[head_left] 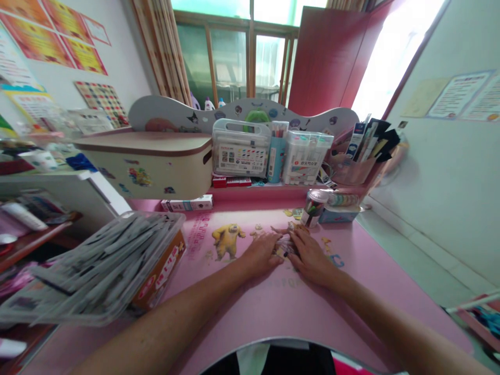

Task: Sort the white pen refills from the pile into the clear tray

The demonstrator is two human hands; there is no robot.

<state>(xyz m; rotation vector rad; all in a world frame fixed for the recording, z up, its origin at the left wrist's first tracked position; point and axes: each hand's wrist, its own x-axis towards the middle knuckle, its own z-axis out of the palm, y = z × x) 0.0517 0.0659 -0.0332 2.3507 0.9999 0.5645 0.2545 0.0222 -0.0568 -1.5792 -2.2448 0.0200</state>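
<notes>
My left hand rests on the pink desk, its fingers stretched out toward the right. Opposite it, my right hand lies with fingers extended forward and to the left. Between the two hands is a small pile of thin whitish pieces with a dark tip showing; their kind is too small to make out. Both hands touch the sides of this pile, and part of it is hidden under the fingers. A clear jar of pens stands just beyond my right hand.
At left stands a clear plastic bin heaped with grey, plastic-wrapped items. A lidded cream storage box, a marker case, a blue pencil tube, a marker box and a pink holder line the back shelf.
</notes>
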